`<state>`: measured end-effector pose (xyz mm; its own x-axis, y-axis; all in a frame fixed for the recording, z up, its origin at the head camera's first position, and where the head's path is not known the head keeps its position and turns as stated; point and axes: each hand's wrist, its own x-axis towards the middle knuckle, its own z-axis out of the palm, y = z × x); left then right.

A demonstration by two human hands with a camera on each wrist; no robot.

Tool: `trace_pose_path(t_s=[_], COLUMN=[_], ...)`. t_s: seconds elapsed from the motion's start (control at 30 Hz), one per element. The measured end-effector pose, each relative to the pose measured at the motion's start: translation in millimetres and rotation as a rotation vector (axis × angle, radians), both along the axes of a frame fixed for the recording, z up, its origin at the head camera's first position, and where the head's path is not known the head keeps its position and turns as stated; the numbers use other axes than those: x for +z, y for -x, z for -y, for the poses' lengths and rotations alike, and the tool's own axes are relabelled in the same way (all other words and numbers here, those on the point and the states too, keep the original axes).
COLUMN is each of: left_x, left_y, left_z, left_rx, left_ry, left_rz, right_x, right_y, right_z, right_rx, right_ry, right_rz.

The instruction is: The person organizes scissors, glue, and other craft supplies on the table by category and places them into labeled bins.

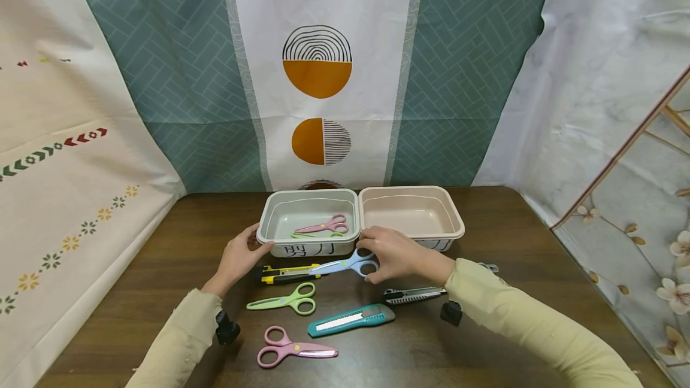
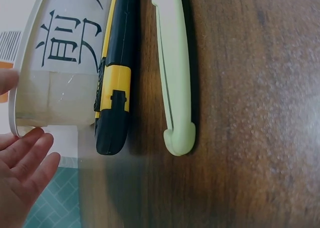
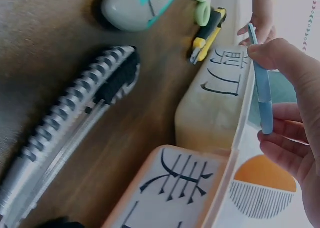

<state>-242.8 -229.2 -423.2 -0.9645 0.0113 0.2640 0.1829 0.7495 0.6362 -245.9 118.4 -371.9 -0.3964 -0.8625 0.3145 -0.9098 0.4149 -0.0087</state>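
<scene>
My right hand (image 1: 396, 253) pinches the handle of blue scissors (image 1: 345, 264) between thumb and fingers. The scissors hang before the grey-green bin, blades toward the left; in the right wrist view they show edge-on (image 3: 262, 87). My left hand (image 1: 239, 258) is at the front left corner of the grey-green bin (image 1: 318, 249), thumb at its front rim and fairly straight fingers by its side. Inside that bin lie pink scissors (image 1: 323, 226) and a green pair (image 1: 318, 235). A yellow-black utility knife (image 2: 116, 92) lies beneath the blue scissors in the head view.
A pink bin (image 1: 404, 220) stands against the grey-green one. On the table lie green scissors (image 1: 286, 301), pink scissors (image 1: 293, 347), a teal utility knife (image 1: 353, 320) and a silver-black one (image 3: 75, 123). A patterned cloth (image 1: 323, 76) hangs behind.
</scene>
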Motion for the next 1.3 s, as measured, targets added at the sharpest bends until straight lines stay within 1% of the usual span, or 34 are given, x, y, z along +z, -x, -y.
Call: trace_pose_path(t_s=[0.1,0.23,0.53,0.63,0.83,0.93,1.07,1.3], left_x=[-0.3,-0.6,-1.0,-1.2,-0.3,0.3,1.1,1.8], left_y=[0.9,1.7,3.8,4.3,5.4,6.0,6.3,6.3], left_z=[0.6,1.1,1.8,2.0,2.8,3.2,3.0,2.2], left_rx=[0.001,0.004,0.003,0.005,0.01,0.009,0.006,0.005], left_ry=[0.001,0.0,-0.002,-0.005,-0.005,-0.009,-0.012,-0.014], left_rz=[0.001,0.005,0.007,0.013,0.018,0.022,0.027,0.04], right_x=[4.1,10.5,22.8,26.6,34.4,38.0,40.7,40.2], right_y=[3.6,9.1,21.3,25.4,32.5,36.7,42.9,52.5], right_z=[2,3,7,10,20,27,33,39], right_rx=[0.014,0.008,-0.009,-0.021,-0.072,-0.081,-0.09,-0.123], right_ry=[0.011,0.014,0.04,0.045,0.039,0.05,0.058,0.064], right_rz=[-0.02,-0.038,-0.033,-0.034,-0.02,-0.021,-0.026,-0.002])
